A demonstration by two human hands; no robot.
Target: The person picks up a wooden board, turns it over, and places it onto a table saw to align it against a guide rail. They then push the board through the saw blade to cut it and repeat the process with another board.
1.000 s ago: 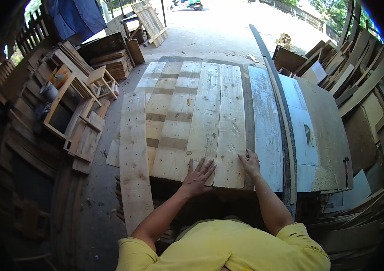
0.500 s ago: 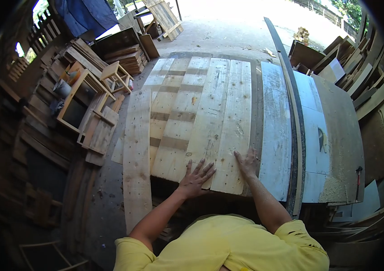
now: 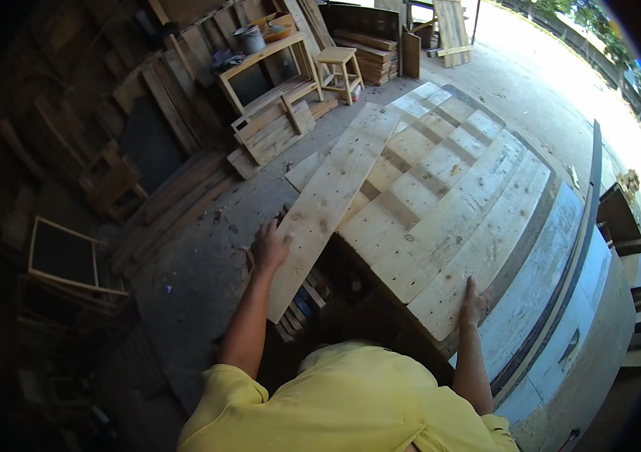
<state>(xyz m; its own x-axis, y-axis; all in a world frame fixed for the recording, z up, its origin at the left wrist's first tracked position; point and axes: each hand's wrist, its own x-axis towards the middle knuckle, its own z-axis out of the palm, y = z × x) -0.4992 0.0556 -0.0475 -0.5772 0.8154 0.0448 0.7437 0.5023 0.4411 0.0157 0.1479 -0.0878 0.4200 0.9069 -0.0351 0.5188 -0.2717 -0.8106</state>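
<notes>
My left hand (image 3: 270,245) is at the left edge of a long pale plank (image 3: 328,203), its fingers apart and its fingertips over that edge. This plank lies slanted and sticks out past the front of the other boards. On the right, my right hand (image 3: 474,303) rests with fingers spread near the front right corner of a wide knotty board (image 3: 488,264). Several light boards lie side by side there, with darker bands (image 3: 429,182) across some of them. Neither hand is closed around anything.
A long dark bar (image 3: 561,286) runs along bluish-white panels (image 3: 520,301) on the right. Back left are a wooden stool (image 3: 336,56), a frame bench (image 3: 267,53) with a bucket (image 3: 249,39), and stacked planks (image 3: 369,56). A dark framed panel (image 3: 64,255) stands at the far left.
The view has turned left. My left hand has left the middle boards for the slanted plank's left edge. My right hand still lies on the right-hand board.
</notes>
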